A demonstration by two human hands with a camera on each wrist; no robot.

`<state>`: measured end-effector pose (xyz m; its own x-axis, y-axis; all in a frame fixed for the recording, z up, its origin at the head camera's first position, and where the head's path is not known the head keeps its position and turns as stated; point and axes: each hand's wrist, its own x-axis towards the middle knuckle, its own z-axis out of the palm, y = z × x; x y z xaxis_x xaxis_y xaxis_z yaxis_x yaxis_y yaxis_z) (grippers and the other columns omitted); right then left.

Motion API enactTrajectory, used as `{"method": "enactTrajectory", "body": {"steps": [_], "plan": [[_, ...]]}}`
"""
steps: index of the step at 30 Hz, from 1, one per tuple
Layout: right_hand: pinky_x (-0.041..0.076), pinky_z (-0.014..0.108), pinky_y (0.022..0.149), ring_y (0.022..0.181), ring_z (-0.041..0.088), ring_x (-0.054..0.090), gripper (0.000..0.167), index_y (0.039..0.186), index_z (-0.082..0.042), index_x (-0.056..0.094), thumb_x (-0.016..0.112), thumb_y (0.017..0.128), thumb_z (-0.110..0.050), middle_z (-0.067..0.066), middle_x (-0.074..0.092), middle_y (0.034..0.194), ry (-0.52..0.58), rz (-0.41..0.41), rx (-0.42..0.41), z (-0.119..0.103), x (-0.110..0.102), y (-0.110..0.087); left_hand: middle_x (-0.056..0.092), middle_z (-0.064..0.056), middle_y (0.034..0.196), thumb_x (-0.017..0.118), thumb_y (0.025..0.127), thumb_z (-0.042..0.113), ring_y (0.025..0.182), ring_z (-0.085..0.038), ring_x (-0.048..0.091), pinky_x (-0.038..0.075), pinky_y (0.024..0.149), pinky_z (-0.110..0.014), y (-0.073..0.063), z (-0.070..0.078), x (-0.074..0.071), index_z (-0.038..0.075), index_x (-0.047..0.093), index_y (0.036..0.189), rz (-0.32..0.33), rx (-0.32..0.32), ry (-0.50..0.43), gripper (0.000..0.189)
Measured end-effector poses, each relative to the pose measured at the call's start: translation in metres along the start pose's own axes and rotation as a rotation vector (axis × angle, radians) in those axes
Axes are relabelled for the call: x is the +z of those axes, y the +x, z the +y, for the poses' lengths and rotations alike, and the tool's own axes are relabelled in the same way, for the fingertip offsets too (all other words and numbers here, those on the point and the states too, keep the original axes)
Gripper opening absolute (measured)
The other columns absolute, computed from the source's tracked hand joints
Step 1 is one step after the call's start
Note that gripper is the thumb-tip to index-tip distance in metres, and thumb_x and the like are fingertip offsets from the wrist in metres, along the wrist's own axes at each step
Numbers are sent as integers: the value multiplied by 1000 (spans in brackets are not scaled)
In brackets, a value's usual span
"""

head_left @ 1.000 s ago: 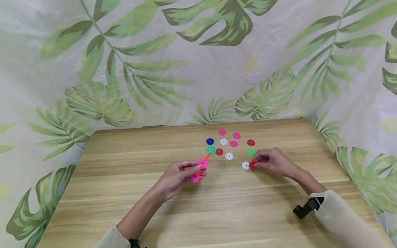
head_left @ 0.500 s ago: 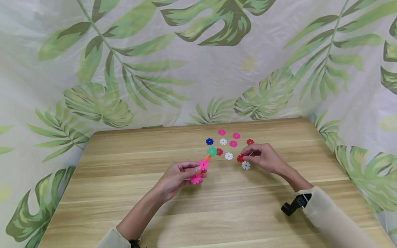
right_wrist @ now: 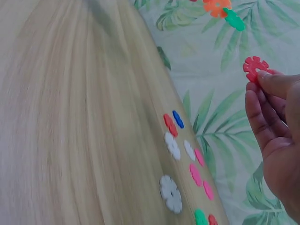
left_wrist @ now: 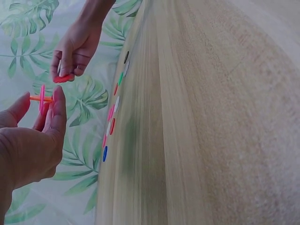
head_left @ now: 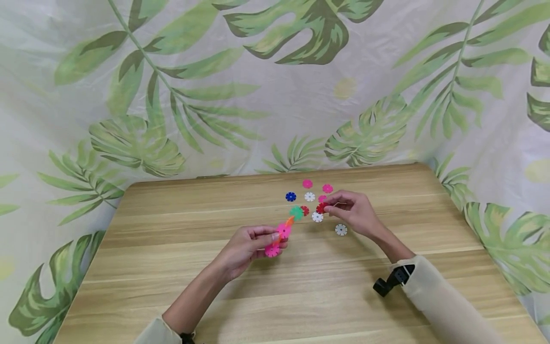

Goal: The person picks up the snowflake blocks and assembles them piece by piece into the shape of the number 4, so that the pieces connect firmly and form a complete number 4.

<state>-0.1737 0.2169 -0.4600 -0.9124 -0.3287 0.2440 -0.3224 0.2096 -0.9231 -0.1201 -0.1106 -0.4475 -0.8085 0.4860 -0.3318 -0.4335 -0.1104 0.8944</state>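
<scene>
My left hand [head_left: 253,246] holds a joined chain of notched plastic snowflake discs between thumb and fingers. The chain has two pink discs [head_left: 283,231], an orange disc [head_left: 290,221] set edge-on between them and the green disc [head_left: 296,213] at its far end. To the right, my right hand [head_left: 354,212] pinches a single red snowflake disc [right_wrist: 255,69] by its edge, notches facing the chain. A small gap separates this red disc from the green one in the head view. Both hands are raised above the tabletop in the wrist views.
Loose discs lie flat on the wooden table [head_left: 172,267] beyond the hands: a blue disc [head_left: 290,196], several pink and white ones, and a red disc [right_wrist: 170,124]. A nearer white disc [head_left: 341,230] lies below my right hand. Leaf-patterned cloth [head_left: 206,95] hangs behind the table.
My right hand has lifted the red disc from beside the near white disc and carried it left toward the chain. My left hand has barely moved, the chain shifting slightly right.
</scene>
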Motion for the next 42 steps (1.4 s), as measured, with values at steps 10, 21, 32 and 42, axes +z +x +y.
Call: {"method": "enactTrajectory", "body": {"steps": [10,21,32,42], "plan": [[66,34,77,83,31,75,14,110,2,76,76,96,-1,12,78,101,91,44,9,-5,13,8,73,-27,126,67,105,8,106,-22,77,63,92,-35,0,1,2,-11,64,133,-24,-3,2,35],[63,29,71,83,36,74,12,107,1,76,77,96,-2,7,78,97,117,44,-12,-10,21,9,72,-29,126,68,104,10,104,-22,78,62,96,-38,2,1,5,-12,64,133,-41,-11,12,36],[61,26,70,82,19,74,13,108,3,75,76,96,1,6,77,99,125,19,-19,-12,24,9,76,-19,121,67,105,9,104,-21,78,61,97,-38,3,2,5,-11,64,135,-40,-19,10,36],[63,27,72,85,14,75,14,108,9,74,74,95,7,0,78,100,189,-3,-73,-9,26,11,77,-18,118,62,106,2,100,-16,77,63,89,-29,5,0,9,-16,64,132,-12,-13,30,31]]}}
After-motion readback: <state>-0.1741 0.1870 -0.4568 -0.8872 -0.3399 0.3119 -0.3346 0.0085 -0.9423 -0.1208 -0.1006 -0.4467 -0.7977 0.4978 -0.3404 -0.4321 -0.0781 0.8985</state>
